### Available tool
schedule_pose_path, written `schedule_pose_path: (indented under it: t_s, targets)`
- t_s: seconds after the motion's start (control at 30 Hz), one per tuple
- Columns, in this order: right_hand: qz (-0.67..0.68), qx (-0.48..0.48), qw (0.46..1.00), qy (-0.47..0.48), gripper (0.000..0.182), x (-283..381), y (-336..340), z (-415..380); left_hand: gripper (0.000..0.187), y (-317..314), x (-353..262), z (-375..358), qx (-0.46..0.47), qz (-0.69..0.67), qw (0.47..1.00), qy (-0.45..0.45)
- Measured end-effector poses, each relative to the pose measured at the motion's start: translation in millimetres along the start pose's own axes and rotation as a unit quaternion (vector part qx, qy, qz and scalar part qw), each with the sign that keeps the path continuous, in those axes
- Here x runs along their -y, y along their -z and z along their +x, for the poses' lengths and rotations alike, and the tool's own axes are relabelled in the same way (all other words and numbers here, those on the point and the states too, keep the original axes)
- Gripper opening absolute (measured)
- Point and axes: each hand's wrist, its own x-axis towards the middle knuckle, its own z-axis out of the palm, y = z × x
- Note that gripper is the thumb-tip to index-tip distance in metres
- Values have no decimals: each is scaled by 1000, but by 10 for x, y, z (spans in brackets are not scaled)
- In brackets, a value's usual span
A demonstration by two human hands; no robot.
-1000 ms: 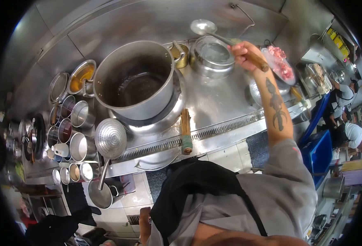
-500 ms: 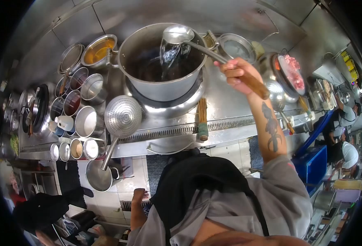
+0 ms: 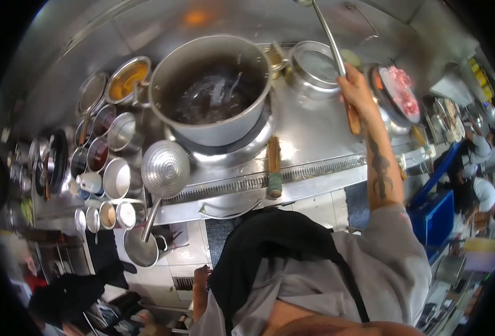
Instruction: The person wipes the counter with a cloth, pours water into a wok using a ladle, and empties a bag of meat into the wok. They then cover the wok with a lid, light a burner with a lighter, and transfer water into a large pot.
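My right hand is closed round the handle of a long ladle, near its wooden end. The ladle points up, and its bowl is mostly cut off by the top edge of the view. To the left, a large metal pot stands on a burner, with rippling water in its dark inside. My left hand hangs low beside my body, away from the counter. It is small and blurred, so its fingers cannot be made out.
A perforated skimmer and several metal containers stand left of the pot. A bamboo brush lies in front. At right are a lidded-looking round pot, a plate of raw meat and a blue bin. Other people stand far right.
My right hand has swung the ladle from over the pot, where water was pouring out, up and to the right. The water has dropped into the pot and ripples. The view has shifted slightly.
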Motion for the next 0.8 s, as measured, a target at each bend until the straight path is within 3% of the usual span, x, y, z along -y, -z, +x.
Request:
schedule_pose_path:
  t_s: [0.03,0.07,0.13,0.23,0.33,0.4,0.47,0.53,0.63,0.8]
  targets:
    - [-82,-19,996,-21,26,-290,118,166,28,11,91,89,-13,301,915,-266]
    - [-143,-38,989,-25,27,-602,207,334,28,0,-10,-43,-79,438,797,-408]
    - [-261,-65,963,-33,28,-1211,309,584,26,-33,-87,-96,-90,439,817,-364]
    - [-324,-82,940,-65,27,-1837,280,694,25,3,-104,-232,-72,436,839,-317]
    - [-296,-19,939,-173,24,-2090,183,716,25,-21,-89,-316,-64,432,854,-283]
    - [-130,21,966,-222,21,-2065,157,636,25,-45,-90,-354,-63,432,858,-270]
    - [55,46,956,-285,18,-2115,137,656,24,-74,-86,-400,-63,433,861,-258]
    - [252,52,898,-357,17,-2284,109,864,24,-105,-90,-414,-63,434,862,-253]
    - [499,60,786,-360,14,-2212,275,939,24,-147,-122,-354,-61,433,863,-255]
    - [608,95,713,-336,6,-1884,502,974,23,-147,-145,-213,-54,421,871,-247]
